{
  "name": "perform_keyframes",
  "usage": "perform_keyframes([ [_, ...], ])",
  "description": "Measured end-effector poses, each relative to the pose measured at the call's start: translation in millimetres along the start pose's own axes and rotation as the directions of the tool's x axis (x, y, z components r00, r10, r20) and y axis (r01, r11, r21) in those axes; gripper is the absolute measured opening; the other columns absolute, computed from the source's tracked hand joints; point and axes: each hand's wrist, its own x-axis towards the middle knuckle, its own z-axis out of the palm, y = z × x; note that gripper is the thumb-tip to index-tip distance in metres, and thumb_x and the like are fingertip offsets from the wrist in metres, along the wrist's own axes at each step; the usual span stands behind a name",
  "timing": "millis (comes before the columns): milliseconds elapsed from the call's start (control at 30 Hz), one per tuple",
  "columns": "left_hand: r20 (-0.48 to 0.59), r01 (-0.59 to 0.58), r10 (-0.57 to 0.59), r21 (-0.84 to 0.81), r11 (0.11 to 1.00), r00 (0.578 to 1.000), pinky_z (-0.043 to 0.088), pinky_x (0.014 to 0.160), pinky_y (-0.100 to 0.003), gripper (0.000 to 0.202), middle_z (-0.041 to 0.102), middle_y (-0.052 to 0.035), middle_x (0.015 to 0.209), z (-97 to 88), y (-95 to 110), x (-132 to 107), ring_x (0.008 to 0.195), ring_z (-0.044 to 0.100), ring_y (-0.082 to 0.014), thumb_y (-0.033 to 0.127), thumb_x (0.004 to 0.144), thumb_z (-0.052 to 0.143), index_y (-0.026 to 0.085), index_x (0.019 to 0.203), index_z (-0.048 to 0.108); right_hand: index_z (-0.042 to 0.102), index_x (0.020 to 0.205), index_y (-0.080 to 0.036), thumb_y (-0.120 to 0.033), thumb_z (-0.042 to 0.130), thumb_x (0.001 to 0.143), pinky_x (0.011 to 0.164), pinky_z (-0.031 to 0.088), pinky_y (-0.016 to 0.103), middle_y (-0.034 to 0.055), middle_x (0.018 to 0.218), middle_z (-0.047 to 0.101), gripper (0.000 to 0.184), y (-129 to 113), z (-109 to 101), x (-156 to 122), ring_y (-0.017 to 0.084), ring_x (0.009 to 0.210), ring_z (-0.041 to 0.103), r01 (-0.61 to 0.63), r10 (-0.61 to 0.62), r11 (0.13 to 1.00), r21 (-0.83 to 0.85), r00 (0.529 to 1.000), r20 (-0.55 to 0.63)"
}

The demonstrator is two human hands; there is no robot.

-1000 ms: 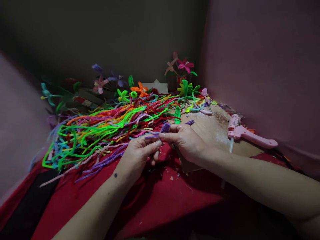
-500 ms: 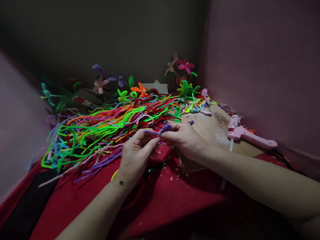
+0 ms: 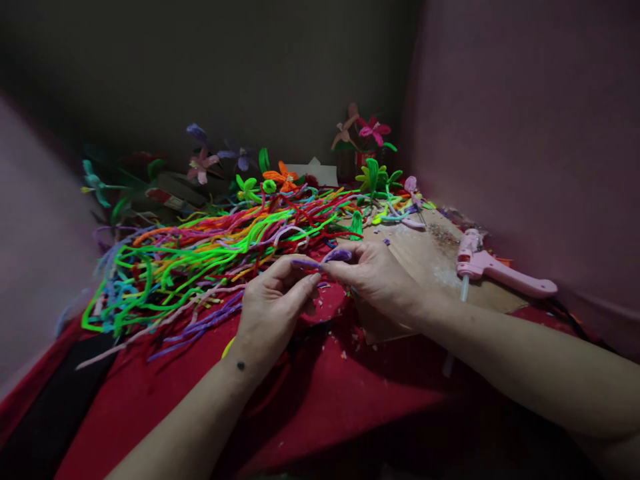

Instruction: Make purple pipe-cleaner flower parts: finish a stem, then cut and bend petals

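Between my two hands is a purple pipe cleaner piece (image 3: 337,256), bent into a small loop on its right side. My left hand (image 3: 275,300) pinches its left part between thumb and forefinger. My right hand (image 3: 375,277) is closed on the looped part, thumb in front. The fingers hide some of the piece. Just behind my left hand spreads a large heap of pipe cleaners (image 3: 215,243) in green, orange, red, pink and purple.
A pink glue gun (image 3: 500,268) lies on a cardboard sheet (image 3: 405,243) at the right. Pipe cleaner flowers, one orange (image 3: 283,177) and one magenta (image 3: 373,131), stand at the back. Small scraps dot the red cloth (image 3: 350,413). A dark strip (image 3: 60,400) lies front left.
The purple piece has turned slightly in my fingers, its loop now lying flatter. A purple end that showed behind my right hand is less visible. Both hands stay nearly in place.
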Motion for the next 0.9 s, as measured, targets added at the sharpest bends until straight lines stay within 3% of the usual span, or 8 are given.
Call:
perform_keyframes([
  [200,0.013,-0.342,0.358,0.335,0.878,0.934,0.047,0.057,-0.019,0.015,0.066,0.0007,0.075,-5.3,-13.8,-2.1,0.059,0.058,-0.0088,0.018,0.081,0.057,0.019,0.094,0.065,0.058,0.060,-0.014,-0.023,0.060,0.068,0.050,0.027,0.023,-0.0039,0.055,0.048,0.012,4.4,0.4,0.4,0.007,0.050,0.037,-0.097,0.094,0.982,0.165,0.995,0.031],
  [367,0.424,-0.672,0.691,0.730,0.120,0.585,0.046,0.063,-0.027,0.024,0.069,-0.0085,0.080,-14.0,-21.2,-1.7,0.069,0.062,-0.0170,0.010,0.084,0.049,0.012,0.103,0.063,0.050,0.054,-0.015,-0.020,0.062,0.065,0.045,0.025,0.022,-0.0053,0.049,0.043,0.016,11.5,0.4,3.7,0.006,0.044,0.035,-0.189,0.169,0.929,0.319,0.981,0.092],
  [433,0.491,-0.662,0.675,0.750,-0.006,0.550,0.045,0.063,-0.029,0.025,0.069,-0.0108,0.082,-14.3,-19.1,-1.8,0.070,0.062,-0.0194,0.012,0.085,0.047,0.012,0.103,0.064,0.049,0.053,-0.015,-0.018,0.061,0.064,0.044,0.026,0.023,-0.0054,0.048,0.043,0.017,12.9,0.6,5.2,0.006,0.043,0.036,-0.197,0.168,0.912,0.360,0.980,0.110],
  [500,0.415,-0.663,0.664,0.730,0.165,0.622,0.046,0.067,-0.029,0.023,0.068,-0.0100,0.086,-12.5,-14.8,-2.1,0.076,0.063,-0.0189,0.014,0.086,0.046,0.014,0.101,0.064,0.050,0.054,-0.015,-0.019,0.062,0.064,0.044,0.026,0.023,-0.0055,0.048,0.043,0.016,12.2,0.8,5.6,0.006,0.043,0.036,-0.192,0.165,0.912,0.363,0.981,0.102],
  [567,0.242,-0.555,0.539,0.621,0.553,0.807,0.047,0.067,-0.026,0.019,0.068,-0.0063,0.084,-10.4,-8.6,-1.9,0.074,0.063,-0.0156,0.019,0.086,0.049,0.016,0.097,0.063,0.053,0.056,-0.015,-0.020,0.062,0.066,0.045,0.027,0.022,-0.0053,0.050,0.045,0.014,9.8,0.8,4.5,0.006,0.045,0.036,-0.158,0.141,0.935,0.317,0.987,0.076],
  [667,0.129,-0.124,0.096,0.228,0.966,0.987,0.047,0.058,-0.022,0.017,0.064,-0.0010,0.071,-10.6,1.1,0.4,0.060,0.059,-0.0110,0.030,0.085,0.053,0.016,0.088,0.063,0.059,0.063,-0.013,-0.020,0.060,0.069,0.051,0.032,0.022,-0.0034,0.058,0.052,0.009,5.3,0.2,1.0,0.007,0.052,0.042,-0.034,0.029,0.986,0.164,0.999,0.038],
  [767,0.259,0.200,-0.177,-0.064,0.978,0.949,0.043,0.050,-0.018,0.018,0.059,0.0019,0.061,-15.6,5.4,4.8,0.051,0.054,-0.0078,0.033,0.082,0.057,0.015,0.080,0.061,0.061,0.067,-0.013,-0.018,0.057,0.073,0.058,0.036,0.023,-0.0023,0.062,0.054,0.008,2.9,-0.7,-2.8,0.008,0.059,0.046,0.108,-0.107,0.994,-0.023,0.993,0.045],
  [900,0.375,0.401,-0.332,-0.122,0.908,0.865,0.032,0.039,-0.017,0.018,0.055,0.0038,0.056,-20.4,3.1,8.5,0.040,0.044,-0.0047,0.030,0.074,0.065,0.015,0.070,0.057,0.059,0.067,-0.013,-0.017,0.056,0.077,0.057,0.035,0.022,-0.0019,0.063,0.052,0.011,2.9,-1.0,-7.2,0.009,0.060,0.046,0.238,-0.227,0.951,-0.198,0.971,0.076],
])
